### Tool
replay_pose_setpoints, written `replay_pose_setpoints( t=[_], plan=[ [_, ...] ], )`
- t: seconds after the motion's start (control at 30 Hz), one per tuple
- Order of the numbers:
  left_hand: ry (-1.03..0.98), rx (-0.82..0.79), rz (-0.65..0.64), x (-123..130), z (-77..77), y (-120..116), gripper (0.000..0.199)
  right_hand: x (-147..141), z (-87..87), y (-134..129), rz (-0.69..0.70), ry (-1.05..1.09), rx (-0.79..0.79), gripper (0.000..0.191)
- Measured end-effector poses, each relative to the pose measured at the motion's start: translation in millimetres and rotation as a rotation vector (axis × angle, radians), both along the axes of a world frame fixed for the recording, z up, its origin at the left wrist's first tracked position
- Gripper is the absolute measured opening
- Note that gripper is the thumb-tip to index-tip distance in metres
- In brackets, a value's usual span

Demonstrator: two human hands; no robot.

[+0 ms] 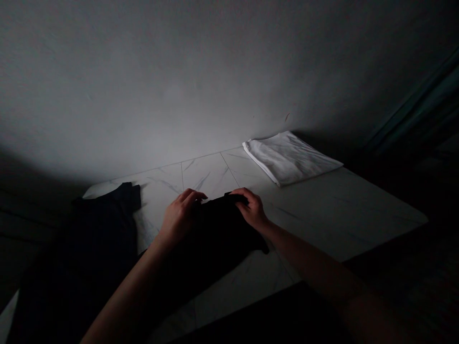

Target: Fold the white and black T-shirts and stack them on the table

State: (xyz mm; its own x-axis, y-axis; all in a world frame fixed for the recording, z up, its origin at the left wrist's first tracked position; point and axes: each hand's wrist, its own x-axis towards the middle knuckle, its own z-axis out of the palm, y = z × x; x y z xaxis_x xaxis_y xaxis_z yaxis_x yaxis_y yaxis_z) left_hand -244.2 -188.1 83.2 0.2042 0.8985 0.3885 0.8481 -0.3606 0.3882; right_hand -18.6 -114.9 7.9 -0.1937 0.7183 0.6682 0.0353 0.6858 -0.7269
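Note:
A black cloth [211,243], too dark to show its details, lies over the middle of the marble-patterned table [315,210]. At its far left edge, my left hand [181,212] grips the cloth with bent fingers. My right hand [251,208] pinches the far right edge between thumb and fingers. The cloth slopes down toward the table's near edge, and its lower left part is lost in the dark.
A folded white cloth [290,157] lies at the back right of the table, near the grey wall [172,86]. A dark navy garment [96,248] is spread on the left side. Dark teal fabric [419,105] hangs at the far right.

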Motion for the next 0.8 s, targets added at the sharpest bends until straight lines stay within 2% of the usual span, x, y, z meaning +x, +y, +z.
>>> replay_pose_setpoints(
  t=[0.1,0.17,0.3,0.37,0.47,0.53,0.63,0.73,0.8],
  plan=[
    [-0.152,-0.292,-0.108,-1.3,1.2,2.0,0.036,-1.8,0.1,-0.1,-0.033,0.014,0.022,0.028],
    [-0.27,-0.377,-0.119,-1.8,0.9,2.9,0.031,-1.9,2.3,1.3,-0.068,-0.004,0.035,0.027],
    [-0.449,-0.305,-0.092,2.1,-3.3,4.0,0.022,-1.3,12.4,-2.0,-0.168,-0.032,0.216,0.017],
    [-0.504,-0.278,-0.085,6.3,-8.3,4.5,0.022,-2.0,18.0,-8.8,-0.108,-0.088,0.326,0.006],
    [-0.565,-0.258,-0.071,15.0,-19.8,5.2,0.023,-5.3,23.6,-22.8,0.014,-0.176,0.363,0.012],
    [-0.617,-0.252,-0.055,21.9,-27.9,4.7,0.022,-7.8,25.2,-31.3,0.015,-0.178,0.347,0.012],
    [-0.663,-0.192,-0.028,31.0,-36.8,1.6,0.02,-10.8,24.9,-39.9,-0.009,-0.222,0.269,0.025],
    [-0.547,-0.03,-0.03,34.5,-43.2,-2.9,0.017,-14.1,22.5,-43.5,0.014,-0.322,0.054,0.039],
    [-0.412,0.104,-0.054,33.6,-47.2,-5.2,0.015,-17.0,20.5,-43.4,0.078,-0.293,-0.148,0.041]
  ],
)
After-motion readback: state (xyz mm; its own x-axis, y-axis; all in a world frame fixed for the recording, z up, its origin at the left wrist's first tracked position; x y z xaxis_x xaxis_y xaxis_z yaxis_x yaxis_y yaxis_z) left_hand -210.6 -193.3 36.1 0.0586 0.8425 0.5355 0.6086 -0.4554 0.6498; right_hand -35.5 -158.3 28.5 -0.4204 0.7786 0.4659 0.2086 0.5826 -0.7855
